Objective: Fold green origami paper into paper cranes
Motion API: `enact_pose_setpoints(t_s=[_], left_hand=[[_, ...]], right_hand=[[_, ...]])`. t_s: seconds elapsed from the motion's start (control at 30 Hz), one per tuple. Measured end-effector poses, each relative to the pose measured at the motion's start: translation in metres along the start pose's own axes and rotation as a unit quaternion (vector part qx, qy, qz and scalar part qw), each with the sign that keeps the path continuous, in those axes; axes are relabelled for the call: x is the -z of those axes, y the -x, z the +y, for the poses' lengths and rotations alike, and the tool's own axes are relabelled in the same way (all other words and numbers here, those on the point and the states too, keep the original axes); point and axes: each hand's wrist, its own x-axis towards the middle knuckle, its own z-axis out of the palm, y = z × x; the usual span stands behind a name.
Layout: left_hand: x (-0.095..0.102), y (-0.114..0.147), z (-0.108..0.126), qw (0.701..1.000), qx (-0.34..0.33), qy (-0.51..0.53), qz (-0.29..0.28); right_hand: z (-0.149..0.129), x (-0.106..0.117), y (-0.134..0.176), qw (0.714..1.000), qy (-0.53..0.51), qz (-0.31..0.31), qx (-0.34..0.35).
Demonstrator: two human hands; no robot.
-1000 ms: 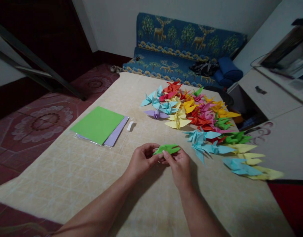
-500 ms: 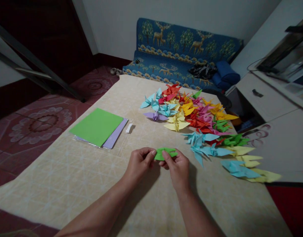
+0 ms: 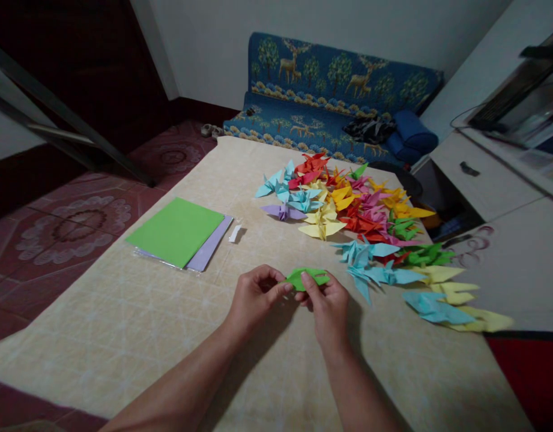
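Note:
A folded piece of green paper [image 3: 305, 278] is held just above the table in front of me. My left hand [image 3: 260, 292] pinches its left end between thumb and fingers. On the other side, my right hand [image 3: 326, 300] grips it with the thumb pressed on top and the fingers beneath. Parts of the folds are hidden by my fingers. Beyond and to the right lie many folded paper cranes [image 3: 364, 225] in several colours, among them a purple crane [image 3: 283, 211] and a light blue crane [image 3: 438, 309].
Green paper sheets [image 3: 177, 231] lie on a purple sheet [image 3: 208, 247] in clear wrapping at left. A small white strip [image 3: 235, 234] lies beside them. A patterned cloth covers the table [image 3: 168, 336]. Behind stands a blue sofa [image 3: 321, 114]; a cabinet [image 3: 505, 258] is at right.
The folded green paper has shifted slightly right and tilted a little in my hands. My left thumb has slid along with it. The cranes and sheets stay in place.

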Motion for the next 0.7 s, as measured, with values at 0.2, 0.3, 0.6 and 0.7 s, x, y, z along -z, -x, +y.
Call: enact_pose_setpoints(t_s=[0.2,0.3,0.6,0.7], left_hand=[[0.0004,0.0,0.0021,1.0,0.005,-0.024,0.005],[0.0001,0.0006,0.0023,1.0,0.023,-0.02,-0.001],[-0.0009,0.0012,0.001,1.0,0.025,0.014,0.006],[-0.002,0.0012,0.0005,0.998,0.02,0.061,-0.002]], right_hand=[[0.0005,-0.0004,0.0009,1.0,0.005,0.0,-0.005],[-0.0008,-0.0006,0.0017,1.0,0.015,-0.001,0.001],[-0.0028,-0.0032,0.0025,0.999,-0.012,-0.043,-0.018],[-0.0033,-0.0035,0.0027,0.999,-0.009,-0.036,-0.018]])
